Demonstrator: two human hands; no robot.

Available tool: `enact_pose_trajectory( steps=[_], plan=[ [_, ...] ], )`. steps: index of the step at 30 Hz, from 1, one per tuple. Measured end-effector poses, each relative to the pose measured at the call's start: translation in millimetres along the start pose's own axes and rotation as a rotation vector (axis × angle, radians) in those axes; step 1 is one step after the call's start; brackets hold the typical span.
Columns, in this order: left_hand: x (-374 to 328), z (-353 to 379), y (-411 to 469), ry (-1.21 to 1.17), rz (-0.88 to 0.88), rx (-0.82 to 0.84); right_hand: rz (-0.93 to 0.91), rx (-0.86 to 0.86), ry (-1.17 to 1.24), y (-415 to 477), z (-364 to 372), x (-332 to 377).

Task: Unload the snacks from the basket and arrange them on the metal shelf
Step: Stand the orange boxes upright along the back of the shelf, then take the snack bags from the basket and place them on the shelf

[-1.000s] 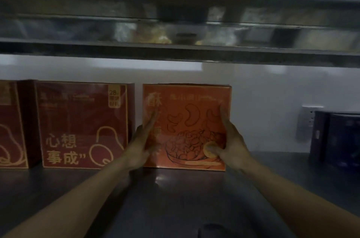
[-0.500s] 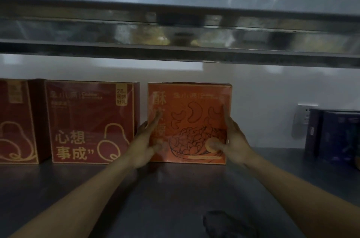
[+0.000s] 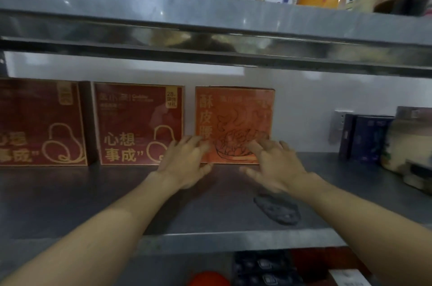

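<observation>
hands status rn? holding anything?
Left hand: open, fingers spread, holding nothing, in front of the orange box.
Right hand: open, holding nothing, blurred.

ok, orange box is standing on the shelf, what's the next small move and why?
Probably pull both hands back for the next snack: the orange box stands upright beside the red box, and the left hand and right hand look open, not gripping.

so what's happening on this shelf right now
A person is stocking snack boxes on a metal shelf. The orange box stands upright at the back, beside two dark red boxes. Both hands, left hand and right hand, are open in front of it, fingers spread, gripping nothing.
</observation>
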State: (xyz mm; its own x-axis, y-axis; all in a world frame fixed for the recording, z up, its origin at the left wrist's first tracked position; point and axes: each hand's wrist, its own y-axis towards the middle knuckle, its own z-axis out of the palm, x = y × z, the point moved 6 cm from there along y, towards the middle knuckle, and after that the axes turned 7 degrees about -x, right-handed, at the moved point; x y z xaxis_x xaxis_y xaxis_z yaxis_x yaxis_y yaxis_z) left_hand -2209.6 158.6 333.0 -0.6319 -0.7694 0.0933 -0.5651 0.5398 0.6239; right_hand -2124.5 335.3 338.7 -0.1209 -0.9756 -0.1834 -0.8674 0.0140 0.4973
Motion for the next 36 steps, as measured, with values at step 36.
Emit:
enact_pose_trajectory(
  steps=[36],
  plan=[
    [203.5, -379.1, -630.4, 0.689, -0.959, 0.054, -0.734, 0.005, 0.613, -251.1, -190.1, 610.2]
  ],
)
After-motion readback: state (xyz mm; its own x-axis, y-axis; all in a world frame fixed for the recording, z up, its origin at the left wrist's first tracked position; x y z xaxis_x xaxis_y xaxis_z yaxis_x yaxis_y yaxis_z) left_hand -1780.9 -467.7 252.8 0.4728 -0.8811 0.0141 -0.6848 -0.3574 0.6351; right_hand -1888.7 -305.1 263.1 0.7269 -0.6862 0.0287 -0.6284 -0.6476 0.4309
